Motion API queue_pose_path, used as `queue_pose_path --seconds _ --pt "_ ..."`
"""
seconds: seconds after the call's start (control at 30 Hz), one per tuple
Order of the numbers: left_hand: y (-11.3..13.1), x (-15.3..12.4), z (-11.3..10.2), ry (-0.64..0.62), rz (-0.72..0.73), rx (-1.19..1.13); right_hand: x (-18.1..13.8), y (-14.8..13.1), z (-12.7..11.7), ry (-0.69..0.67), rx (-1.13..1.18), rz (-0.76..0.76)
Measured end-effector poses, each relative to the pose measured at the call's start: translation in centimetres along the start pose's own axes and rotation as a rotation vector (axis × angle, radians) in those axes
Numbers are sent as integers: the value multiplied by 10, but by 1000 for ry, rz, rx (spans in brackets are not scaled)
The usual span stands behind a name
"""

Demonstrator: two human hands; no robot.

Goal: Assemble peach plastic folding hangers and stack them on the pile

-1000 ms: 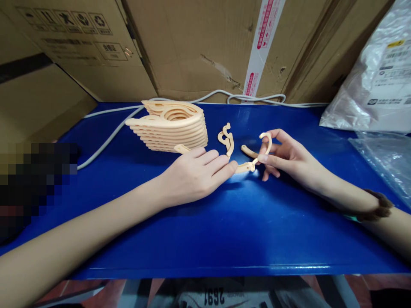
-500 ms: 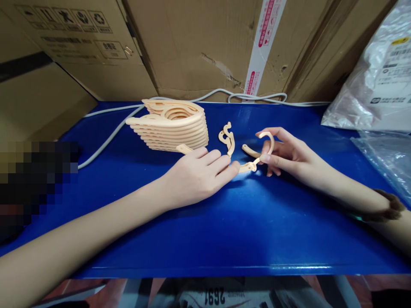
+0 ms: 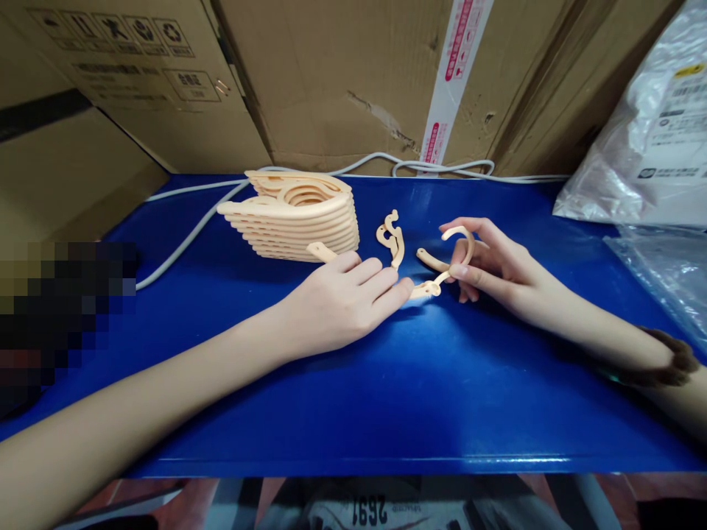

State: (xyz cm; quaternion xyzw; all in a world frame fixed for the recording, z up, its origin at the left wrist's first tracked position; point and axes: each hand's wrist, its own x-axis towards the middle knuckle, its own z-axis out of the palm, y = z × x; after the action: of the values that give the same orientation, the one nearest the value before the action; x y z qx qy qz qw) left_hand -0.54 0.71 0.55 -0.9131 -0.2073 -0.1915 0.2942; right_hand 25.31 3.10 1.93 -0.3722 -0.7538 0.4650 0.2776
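Note:
A beige plastic folding hanger is held between my two hands above the blue table (image 3: 387,412). My left hand (image 3: 342,302), palm down, is closed around one hanger arm (image 3: 321,252), whose holed end sticks out past the knuckles. My right hand (image 3: 500,269) pinches the hanger hook (image 3: 470,246) near its base, between thumb and fingers. The joint (image 3: 434,288) below the hook shows between the hands. Behind the right fingers a curved beige arm (image 3: 431,259) appears; whether it joins the hook is hidden. A small loose beige piece (image 3: 398,243) lies beyond my left fingertips.
A neat stack of folded beige hangers (image 3: 298,224) stands behind my left hand. Cardboard boxes (image 3: 331,81) line the back, with a white cable (image 3: 188,246) along them. Clear plastic packaging (image 3: 635,162) lies at the right. A pixelated dark area (image 3: 60,324) covers the left edge.
The hanger arm's end by my left hand has shifted slightly right and up. The hook in my right hand has tilted very slightly to the right. Both grips stay the same.

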Motion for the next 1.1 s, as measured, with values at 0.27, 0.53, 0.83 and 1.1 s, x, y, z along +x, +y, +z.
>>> queue_pose_path --seconds 0.27,0.53,0.83,1.1 --pt "0 0 0 0 11 -14 -2 2 0 1 -41 -15" --pt "-1 -1 0 -27 16 -9 -4 -4 3 1 6 -1" --pt "-1 -1 1 -24 26 -7 -1 1 6 -24 82 -34" --pt "-1 0 0 -47 15 -10 0 0 12 -11 181 7"
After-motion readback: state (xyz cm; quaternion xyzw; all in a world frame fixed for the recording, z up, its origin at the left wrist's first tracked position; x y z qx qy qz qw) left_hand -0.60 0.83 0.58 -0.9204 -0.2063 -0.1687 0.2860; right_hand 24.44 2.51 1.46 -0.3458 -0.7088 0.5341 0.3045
